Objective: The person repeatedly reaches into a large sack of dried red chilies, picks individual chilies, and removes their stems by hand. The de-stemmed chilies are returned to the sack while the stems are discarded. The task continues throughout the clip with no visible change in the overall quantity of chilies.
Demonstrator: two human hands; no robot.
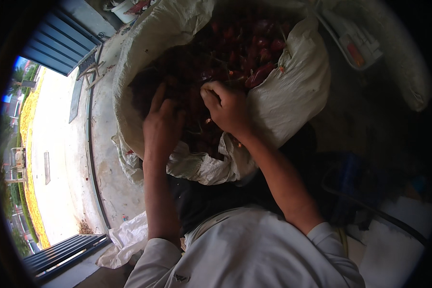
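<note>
A large white woven sack stands before me with its mouth wide and its rim rolled down. Dark red peppers, seemingly dried chillies, fill it, some with pale stems; the left part lies in deep shadow. My left hand reaches over the near rim into the sack, index finger stretched out and the others bent, with no object visible in it. To its right, my right hand is above the peppers, thumb and forefinger curled together. Whether anything small is pinched there is hidden by the dark.
A white tray with an orange-red item stands at upper right. Crumpled white sacking lies at lower left. Beyond the blue metal door is a sunlit yard with a yellow strip. A dark hose runs at right.
</note>
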